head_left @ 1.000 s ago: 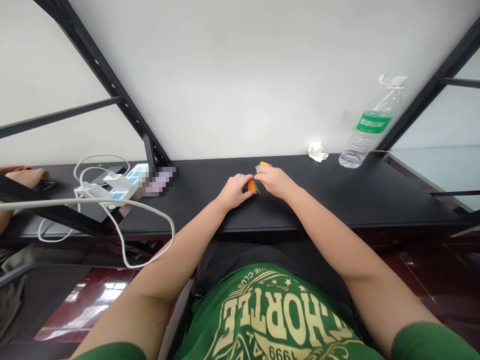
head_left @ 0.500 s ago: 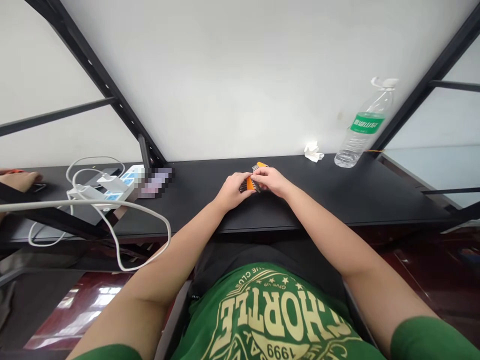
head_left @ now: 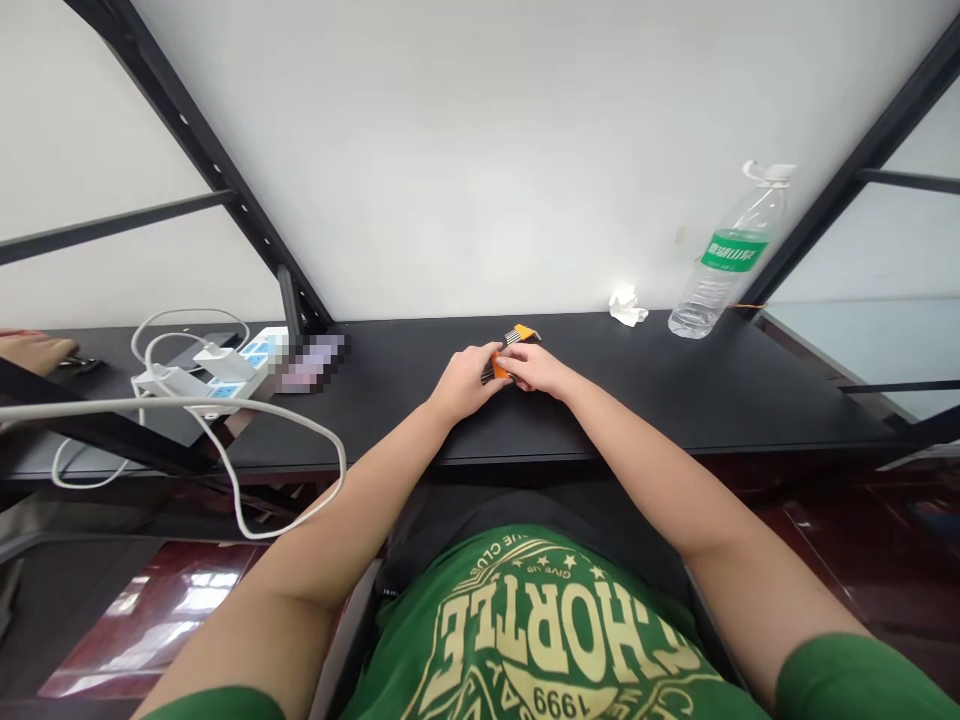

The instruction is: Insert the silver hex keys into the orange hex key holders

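My left hand (head_left: 463, 384) rests on the black tabletop, its fingers curled round an orange holder with thin dark rods (head_left: 498, 366). My right hand (head_left: 538, 368) is closed, with its thumb and fingertips pinched at the same holder's right side. Part of that holder is hidden by my fingers. Just beyond my hands, a second orange piece with a row of thin rods (head_left: 526, 332) lies on the table. Whether the two orange pieces are joined, I cannot tell.
A clear water bottle (head_left: 731, 250) with a green label and a crumpled tissue (head_left: 627, 305) stand at the back right. To the left are a white power strip (head_left: 259, 358) with chargers, a looping white cable (head_left: 330, 440), a blurred phone-like item (head_left: 311, 363) and another person's hand (head_left: 36, 350).
My right hand has shifted a little toward me, so more of the far orange piece shows. My left hand stays almost still. The other person's hand has moved slightly left.
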### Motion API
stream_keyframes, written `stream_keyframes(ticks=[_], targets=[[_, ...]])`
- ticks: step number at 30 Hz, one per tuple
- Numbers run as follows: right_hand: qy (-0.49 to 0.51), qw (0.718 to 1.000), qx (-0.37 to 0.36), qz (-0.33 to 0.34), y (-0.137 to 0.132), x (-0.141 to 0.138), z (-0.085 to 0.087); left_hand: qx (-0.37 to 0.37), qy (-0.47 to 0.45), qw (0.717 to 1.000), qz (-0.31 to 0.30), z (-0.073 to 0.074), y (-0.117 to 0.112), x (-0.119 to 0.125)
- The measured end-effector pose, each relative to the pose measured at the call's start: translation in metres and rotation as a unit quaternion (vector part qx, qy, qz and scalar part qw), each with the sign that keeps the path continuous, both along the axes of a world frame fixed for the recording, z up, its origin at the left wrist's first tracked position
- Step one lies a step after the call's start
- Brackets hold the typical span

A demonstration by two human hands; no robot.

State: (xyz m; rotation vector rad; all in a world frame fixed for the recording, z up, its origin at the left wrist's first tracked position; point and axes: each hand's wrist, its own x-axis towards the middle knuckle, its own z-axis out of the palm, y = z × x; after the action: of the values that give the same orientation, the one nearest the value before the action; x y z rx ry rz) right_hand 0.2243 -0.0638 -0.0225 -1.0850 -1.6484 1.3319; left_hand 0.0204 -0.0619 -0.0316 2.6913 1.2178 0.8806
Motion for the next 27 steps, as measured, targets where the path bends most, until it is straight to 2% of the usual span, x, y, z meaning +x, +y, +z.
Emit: stream_keyframes(ticks=[7,15,19,23,27], targets=[[-0.013,0.999,-0.011,0.034,0.001,0.006,-0.001,-0.061,-0.034,0.997,0.02,-0.002,0.001,0.001],[0.124,0.991,-0.014,0.046,0.006,0.009,-0.006,-0.143,-0.138,0.979,0.044,-0.007,0.01,-0.002],[0.104,0.994,0.011,0.013,0.004,0.007,-0.006,-0.149,-0.159,0.975,0.032,-0.007,0.01,-0.001],[0.087,0.995,0.042,-0.004,0.002,0.005,-0.003,-0.135,-0.138,0.981,0.022,-0.003,0.005,-0.001],[0.142,0.989,0.028,0.002,0.003,0.008,0.0,-0.12,-0.13,0.984,0.022,0.003,0.0,-0.001]])
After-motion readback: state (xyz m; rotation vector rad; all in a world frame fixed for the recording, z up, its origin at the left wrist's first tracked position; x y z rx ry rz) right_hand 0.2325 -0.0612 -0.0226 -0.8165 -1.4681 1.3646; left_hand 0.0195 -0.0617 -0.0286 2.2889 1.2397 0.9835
